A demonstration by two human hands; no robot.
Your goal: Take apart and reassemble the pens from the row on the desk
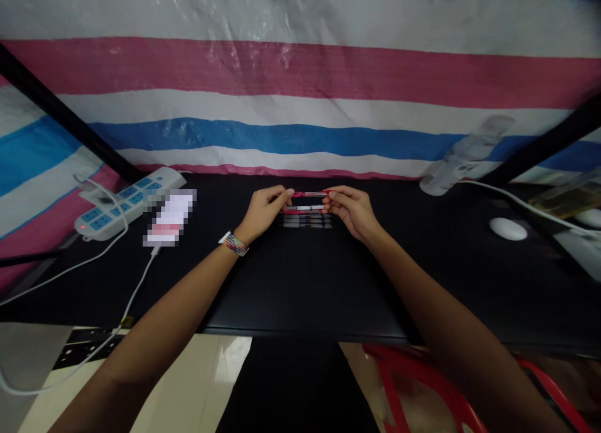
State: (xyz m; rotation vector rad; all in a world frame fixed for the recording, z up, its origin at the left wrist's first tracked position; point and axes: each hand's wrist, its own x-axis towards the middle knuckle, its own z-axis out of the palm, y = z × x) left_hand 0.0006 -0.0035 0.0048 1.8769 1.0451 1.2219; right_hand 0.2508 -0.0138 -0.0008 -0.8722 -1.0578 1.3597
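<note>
A pink-ended pen (pixel 310 194) lies level between my two hands over the black table. My left hand (pixel 266 209) pinches its left end, and a colourful woven band circles that wrist. At the other end, my right hand (pixel 350 209) has thumb and fingers closed on the same pen. Just nearer to me, a white and pink pen (pixel 305 208) lies crosswise. Several dark, clear-barrelled pens (pixel 307 221) are lined up side by side below it on the table. My fingers partly cover the pens' ends.
On the left are a white power strip (pixel 131 201) and a phone (pixel 171 217) on a charging cable (pixel 138 289). To the right stand a clear bottle (pixel 462 157) and a white mouse (pixel 508 228). A striped sheet (pixel 300 73) hangs behind the black table (pixel 300 283).
</note>
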